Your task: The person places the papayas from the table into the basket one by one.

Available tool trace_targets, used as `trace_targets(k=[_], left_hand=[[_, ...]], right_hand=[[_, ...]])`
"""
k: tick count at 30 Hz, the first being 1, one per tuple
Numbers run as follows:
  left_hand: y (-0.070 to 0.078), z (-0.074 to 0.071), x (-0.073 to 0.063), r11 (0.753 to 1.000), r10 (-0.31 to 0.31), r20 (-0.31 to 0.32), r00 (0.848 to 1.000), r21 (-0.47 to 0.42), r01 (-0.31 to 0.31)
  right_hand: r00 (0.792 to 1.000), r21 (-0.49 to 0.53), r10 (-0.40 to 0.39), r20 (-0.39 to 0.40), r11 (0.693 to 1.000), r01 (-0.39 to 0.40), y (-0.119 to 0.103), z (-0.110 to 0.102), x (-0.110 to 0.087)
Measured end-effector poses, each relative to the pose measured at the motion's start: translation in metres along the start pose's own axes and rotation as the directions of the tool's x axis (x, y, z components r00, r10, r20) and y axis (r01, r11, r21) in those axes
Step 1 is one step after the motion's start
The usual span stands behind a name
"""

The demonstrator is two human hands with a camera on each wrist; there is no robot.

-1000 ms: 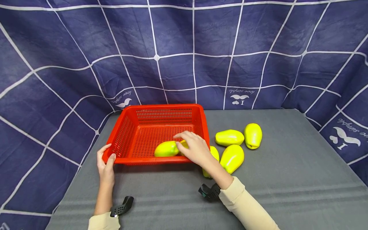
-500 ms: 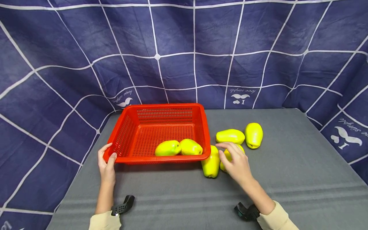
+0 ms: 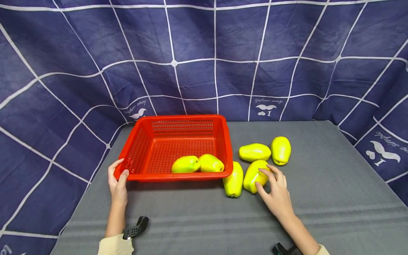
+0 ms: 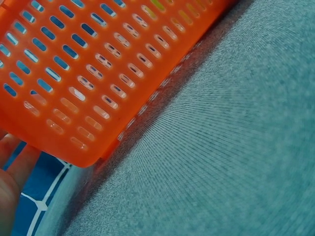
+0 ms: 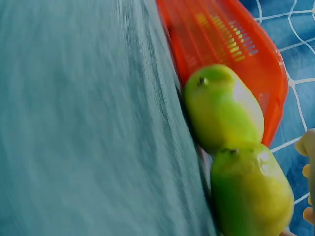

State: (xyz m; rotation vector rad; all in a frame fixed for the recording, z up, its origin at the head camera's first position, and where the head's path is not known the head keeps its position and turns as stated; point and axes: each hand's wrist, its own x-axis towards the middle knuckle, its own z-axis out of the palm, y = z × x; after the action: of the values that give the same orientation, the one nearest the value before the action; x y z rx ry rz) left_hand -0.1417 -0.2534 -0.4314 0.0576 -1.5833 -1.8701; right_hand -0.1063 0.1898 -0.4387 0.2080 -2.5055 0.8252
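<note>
In the head view my left hand (image 3: 118, 187) grips the front left corner of a red plastic basket (image 3: 178, 177), thumb over the rim. Two yellow-green papayas, one on the left (image 3: 186, 164) and one on the right (image 3: 211, 163), lie inside along its front wall. My right hand (image 3: 276, 194) is at a papaya (image 3: 256, 176) on the table, its thumb and fingers spread over the fruit's right side; firm contact cannot be told. Another papaya (image 3: 233, 180) lies between that one and the basket. In the right wrist view, finger parts (image 5: 307, 172) show at the right edge.
Behind lie two more papayas, one lying sideways (image 3: 254, 152) and one pointing forward (image 3: 281, 151). The grey cloth-covered table (image 3: 191, 219) meets a blue curtain with white lines (image 3: 197, 81) at the back and sides.
My right hand has left the basket, where a papaya now lies beside the first, and moved right to a papaya on the table. The left hand and basket stay put.
</note>
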Motion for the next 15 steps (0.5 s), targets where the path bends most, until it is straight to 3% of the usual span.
trace_targets(k=[4,7,15], left_hand=[[-0.0004,0.0,-0.0007,1.0,0.005,0.004,1.0,-0.008,-0.005],[-0.0006,0.0002,-0.0008,1.0,0.01,0.013,1.0,-0.013,-0.009],[-0.0002,-0.001,-0.0004,1.0,-0.003,0.002,1.0,0.008,0.003]], right_hand=[[0.997,-0.048,-0.024,0.078,0.998,0.028,0.0023,0.007,-0.001],[0.994,-0.059,0.001,0.106,0.998,0.006,0.0039,0.0094,-0.0012],[0.996,-0.038,0.065,0.061,0.997,-0.062,0.0055,0.0069,-0.003]])
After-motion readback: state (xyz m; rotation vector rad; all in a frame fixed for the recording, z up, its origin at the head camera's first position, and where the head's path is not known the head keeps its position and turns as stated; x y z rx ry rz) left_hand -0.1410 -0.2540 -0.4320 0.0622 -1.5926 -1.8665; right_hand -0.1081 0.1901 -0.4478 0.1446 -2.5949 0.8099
